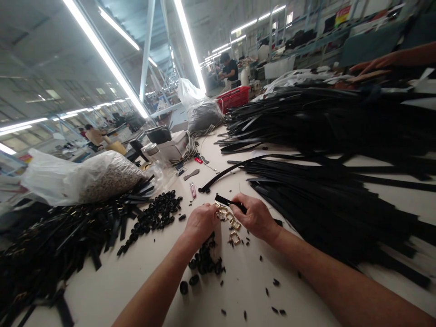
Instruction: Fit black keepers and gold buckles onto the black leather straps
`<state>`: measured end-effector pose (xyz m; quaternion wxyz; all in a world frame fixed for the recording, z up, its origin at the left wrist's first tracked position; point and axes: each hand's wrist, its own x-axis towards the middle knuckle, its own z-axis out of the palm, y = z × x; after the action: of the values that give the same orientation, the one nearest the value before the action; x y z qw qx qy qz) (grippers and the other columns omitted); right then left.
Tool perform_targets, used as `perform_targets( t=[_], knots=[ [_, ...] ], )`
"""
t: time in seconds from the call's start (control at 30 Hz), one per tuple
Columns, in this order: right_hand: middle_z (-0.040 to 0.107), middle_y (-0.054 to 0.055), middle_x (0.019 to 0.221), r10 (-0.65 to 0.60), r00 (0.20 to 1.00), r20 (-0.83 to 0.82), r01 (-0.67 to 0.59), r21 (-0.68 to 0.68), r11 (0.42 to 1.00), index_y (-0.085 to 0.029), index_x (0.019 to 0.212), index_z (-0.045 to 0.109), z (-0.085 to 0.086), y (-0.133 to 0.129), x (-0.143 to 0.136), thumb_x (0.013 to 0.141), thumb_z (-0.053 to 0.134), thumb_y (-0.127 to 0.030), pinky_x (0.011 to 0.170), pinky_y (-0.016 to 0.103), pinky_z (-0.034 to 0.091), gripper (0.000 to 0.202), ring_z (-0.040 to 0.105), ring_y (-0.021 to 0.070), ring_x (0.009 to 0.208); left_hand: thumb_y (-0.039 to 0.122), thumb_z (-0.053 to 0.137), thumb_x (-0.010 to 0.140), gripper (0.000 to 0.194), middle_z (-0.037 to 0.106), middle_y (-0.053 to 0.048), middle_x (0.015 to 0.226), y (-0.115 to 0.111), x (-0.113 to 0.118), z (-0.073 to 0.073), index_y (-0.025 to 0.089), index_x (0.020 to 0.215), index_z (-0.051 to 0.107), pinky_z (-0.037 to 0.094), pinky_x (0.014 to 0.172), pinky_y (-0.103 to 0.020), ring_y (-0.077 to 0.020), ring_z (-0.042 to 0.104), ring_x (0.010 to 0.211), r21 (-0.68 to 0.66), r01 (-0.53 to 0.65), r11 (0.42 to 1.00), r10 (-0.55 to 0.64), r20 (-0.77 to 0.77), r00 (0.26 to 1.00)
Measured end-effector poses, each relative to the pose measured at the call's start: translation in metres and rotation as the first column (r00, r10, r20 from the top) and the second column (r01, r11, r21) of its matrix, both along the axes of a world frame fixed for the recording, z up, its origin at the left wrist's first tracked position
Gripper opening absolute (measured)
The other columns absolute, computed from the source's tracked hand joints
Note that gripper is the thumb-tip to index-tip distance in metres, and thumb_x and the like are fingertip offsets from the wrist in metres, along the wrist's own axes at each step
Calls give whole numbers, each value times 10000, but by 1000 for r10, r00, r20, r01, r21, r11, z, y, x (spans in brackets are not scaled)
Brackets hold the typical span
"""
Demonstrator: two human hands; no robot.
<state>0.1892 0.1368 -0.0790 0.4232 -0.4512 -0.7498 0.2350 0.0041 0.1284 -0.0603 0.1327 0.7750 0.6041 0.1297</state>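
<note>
My right hand is closed on the end of a black strap, which sticks out to the left past the fingertips. Close beside it, my left hand pinches a gold buckle at the strap's tip; its fingers partly cover it. Below the hands, more gold rectangular buckles lie on the white table. Small black loops are heaped under my left wrist. Whether the strap passes through the buckle, I cannot tell.
Long black straps are piled at right. At left lie black loops, finished-looking strap pieces and a plastic bag of small parts. A pink cutter, jar and red basket stand beyond. Another person's hand reaches in at upper right.
</note>
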Motion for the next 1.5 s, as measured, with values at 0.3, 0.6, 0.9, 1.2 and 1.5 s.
perform_targets(
  t=[0.3, 0.6, 0.9, 1.2, 1.5],
  knots=[
    [588, -25, 629, 15, 995, -94, -23, -82, 996, -188, 760, 607, 3, 1, 1, 865, 526, -276, 561, 229, 377, 160, 511, 118, 558, 404, 497, 908, 351, 632, -55, 719, -18, -35, 13, 145, 1007, 713, 448, 535, -252, -156, 577, 590, -64, -133, 989, 147, 449, 882],
    [531, -26, 624, 218, 941, -260, -289, -279, 916, -180, 748, 575, 6, -15, -12, 859, 530, -324, 513, 211, 374, 187, 459, 107, 554, 367, 860, 643, 370, 628, -6, 695, -73, -38, 13, 156, 901, 699, 440, 517, -176, -90, 553, 552, -371, -230, 900, 411, 897, 163],
    [468, -55, 654, 197, 756, -624, -560, -460, 689, -153, 973, 640, 12, -23, -18, 733, 722, -406, 449, 180, 327, 359, 371, 57, 500, 289, 848, 667, 375, 610, 0, 720, -80, -23, 8, 159, 973, 674, 462, 569, -177, -90, 553, 608, -348, -96, 932, 361, 902, 237],
    [511, -46, 597, 263, 777, -572, -584, -500, 640, -133, 914, 691, 3, -26, -23, 761, 709, -353, 420, 175, 311, 269, 386, 52, 464, 279, 828, 696, 356, 581, 16, 673, -81, -15, 9, 164, 982, 648, 431, 516, -173, -89, 534, 566, -349, -27, 937, 344, 902, 261],
    [514, -55, 571, 235, 789, -568, -558, -501, 662, -149, 749, 592, 14, -26, -15, 752, 686, -323, 416, 164, 312, 198, 404, 52, 454, 295, 826, 694, 337, 604, -1, 702, -80, -26, 6, 153, 967, 688, 457, 564, -198, -93, 536, 585, -355, -102, 929, 370, 897, 244]
  ],
)
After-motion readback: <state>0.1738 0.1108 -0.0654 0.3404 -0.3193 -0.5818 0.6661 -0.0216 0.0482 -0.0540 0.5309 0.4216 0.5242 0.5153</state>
